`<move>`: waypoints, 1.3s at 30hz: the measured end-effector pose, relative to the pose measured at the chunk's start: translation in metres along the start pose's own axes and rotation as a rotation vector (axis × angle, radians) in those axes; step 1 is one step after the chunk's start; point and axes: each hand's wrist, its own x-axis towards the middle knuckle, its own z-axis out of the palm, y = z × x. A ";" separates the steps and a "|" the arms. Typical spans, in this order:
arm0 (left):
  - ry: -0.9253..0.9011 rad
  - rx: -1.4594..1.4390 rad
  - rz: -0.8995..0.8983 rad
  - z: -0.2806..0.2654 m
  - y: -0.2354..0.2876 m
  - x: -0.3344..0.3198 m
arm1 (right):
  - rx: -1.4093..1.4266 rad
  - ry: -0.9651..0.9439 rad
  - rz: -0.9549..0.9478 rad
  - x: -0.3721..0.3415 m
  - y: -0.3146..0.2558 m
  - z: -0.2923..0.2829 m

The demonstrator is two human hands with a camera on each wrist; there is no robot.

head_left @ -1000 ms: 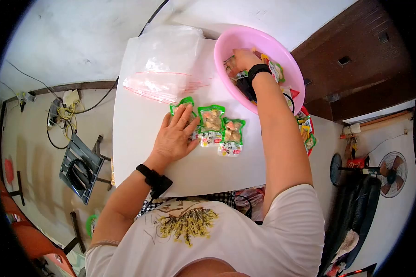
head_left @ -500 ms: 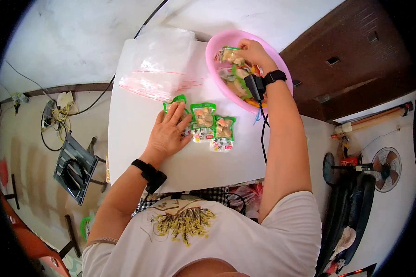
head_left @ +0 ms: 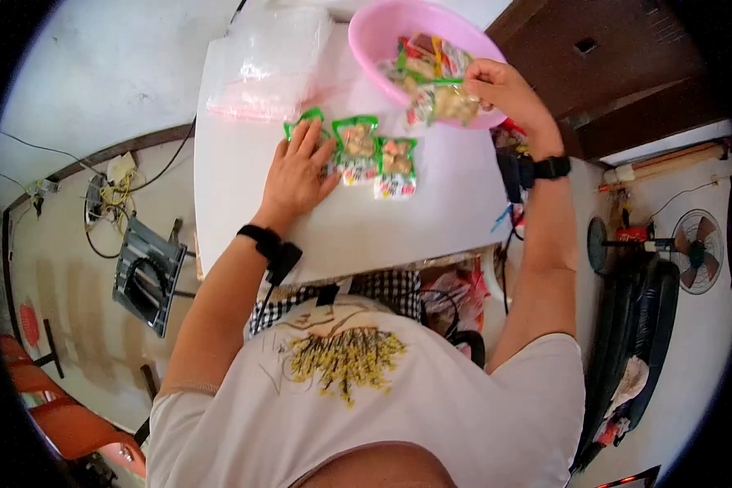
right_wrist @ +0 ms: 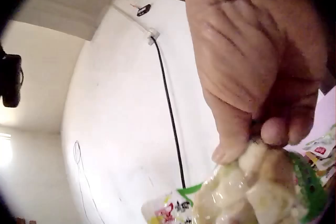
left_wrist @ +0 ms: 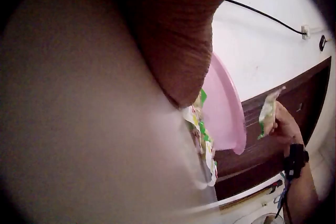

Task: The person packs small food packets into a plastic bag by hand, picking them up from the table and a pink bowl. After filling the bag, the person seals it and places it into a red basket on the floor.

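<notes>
In the head view the left hand point(head_left: 298, 172) lies with fingers spread on a green-edged snack packet point(head_left: 307, 120) on the white table. Two similar packets lie beside it, a middle one point(head_left: 356, 146) and a right one point(head_left: 397, 167). The right hand point(head_left: 508, 93) pinches another packet point(head_left: 451, 103) over the near rim of the pink basin point(head_left: 369, 50). In the right wrist view, thumb and fingers of the right hand point(right_wrist: 257, 66) grip the clear packet point(right_wrist: 247, 187) of pale pieces. The left wrist view shows the left hand point(left_wrist: 173, 40) dark and close, its fingers hidden.
Clear plastic bags point(head_left: 268, 61) with red strips lie at the table's back left. Several colourful packets point(head_left: 421, 58) fill part of the basin. A dark stool point(head_left: 148, 272) stands left of the table, and a fan point(head_left: 696, 250) at the far right.
The right hand has come up out of the basin with a packet and moved toward its near right rim. The left hand stays on its packet. The head view has shifted.
</notes>
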 end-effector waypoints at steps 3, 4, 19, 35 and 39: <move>0.023 -0.006 0.009 0.005 -0.002 0.000 | -0.284 -0.142 -0.003 -0.033 0.010 0.014; 0.026 -0.010 0.007 0.004 -0.001 0.000 | -0.344 -0.164 -0.043 -0.041 0.015 0.021; 0.106 -0.112 -0.004 0.008 -0.007 -0.001 | -0.559 0.199 0.102 -0.094 0.096 0.123; 0.371 -0.062 -0.170 -0.034 -0.073 -0.019 | -0.553 0.302 0.034 -0.070 0.108 0.164; 0.311 0.067 -0.162 -0.048 -0.087 -0.002 | -0.345 0.473 -0.066 -0.063 0.113 0.177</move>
